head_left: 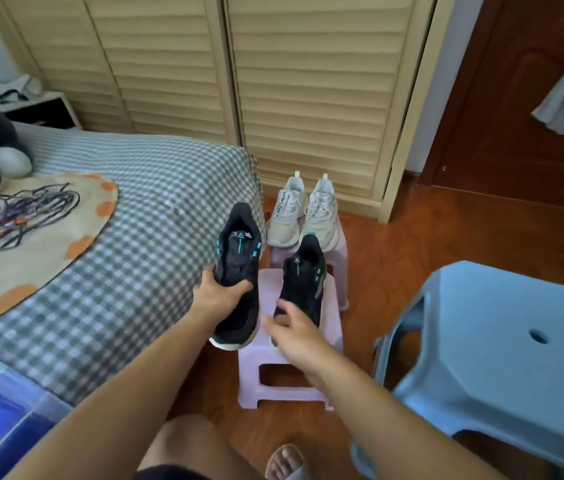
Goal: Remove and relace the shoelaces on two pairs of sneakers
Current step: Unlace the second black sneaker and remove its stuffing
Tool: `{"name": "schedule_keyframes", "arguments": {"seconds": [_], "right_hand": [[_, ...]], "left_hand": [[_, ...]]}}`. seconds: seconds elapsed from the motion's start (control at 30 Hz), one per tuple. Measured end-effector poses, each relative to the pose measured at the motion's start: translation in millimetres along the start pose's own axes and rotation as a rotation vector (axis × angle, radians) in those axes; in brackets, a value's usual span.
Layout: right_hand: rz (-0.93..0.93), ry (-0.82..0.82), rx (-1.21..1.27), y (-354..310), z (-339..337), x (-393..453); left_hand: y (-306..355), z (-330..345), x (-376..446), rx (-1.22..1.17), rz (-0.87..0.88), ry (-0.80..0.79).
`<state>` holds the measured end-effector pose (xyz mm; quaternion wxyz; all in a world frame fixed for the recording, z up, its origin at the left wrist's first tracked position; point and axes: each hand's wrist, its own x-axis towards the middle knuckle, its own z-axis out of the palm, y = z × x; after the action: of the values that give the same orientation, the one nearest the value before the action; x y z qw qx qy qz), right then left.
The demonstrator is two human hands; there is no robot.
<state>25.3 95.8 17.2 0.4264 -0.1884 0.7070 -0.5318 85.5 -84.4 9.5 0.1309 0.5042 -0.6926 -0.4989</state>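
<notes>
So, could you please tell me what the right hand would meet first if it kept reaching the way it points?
Most likely the black sneaker standing on the pink stool; the right hand hovers just short of its toe, though depth is unclear.

A black shoe (303, 285) sits on the near pink stool (287, 362); white shoes (303, 213) on the far stool (341, 251); laces (31, 213), maybe loose, on the bed (142, 216).

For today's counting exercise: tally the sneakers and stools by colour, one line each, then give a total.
Black sneakers: 2
White sneakers: 2
Pink stools: 2
Blue stools: 1
Total: 7
</notes>
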Motion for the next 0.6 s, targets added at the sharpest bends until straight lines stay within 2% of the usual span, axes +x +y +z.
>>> {"name": "schedule_keyframes", "arguments": {"seconds": [0.07,0.13,0.17,0.27,0.47,0.6], "right_hand": [[0.033,0.111,0.399,-8.9,-36.6,9.6],[0.006,0.104,0.777,-16.4,-73.2,14.3],[-0.012,0.079,0.857,-19.6,-88.2,13.5],[-0.042,0.029,0.913,-21.5,-113.4,11.3],[-0.081,0.003,0.948,-18.2,-130.8,16.1],[-0.075,0.002,0.978,-21.3,-141.7,15.0]], "left_hand": [[-15.7,3.3,19.3,0.109,0.029,-0.088],[-33.8,14.0,31.1,0.170,0.025,-0.124],[-41.1,19.5,35.4,0.163,0.017,-0.129],[-44.9,40.3,47.6,0.105,0.018,-0.117],[-53.8,79.7,69.3,0.187,0.016,-0.212],[-49.0,89.3,45.7,0.376,0.031,-0.199]]}}
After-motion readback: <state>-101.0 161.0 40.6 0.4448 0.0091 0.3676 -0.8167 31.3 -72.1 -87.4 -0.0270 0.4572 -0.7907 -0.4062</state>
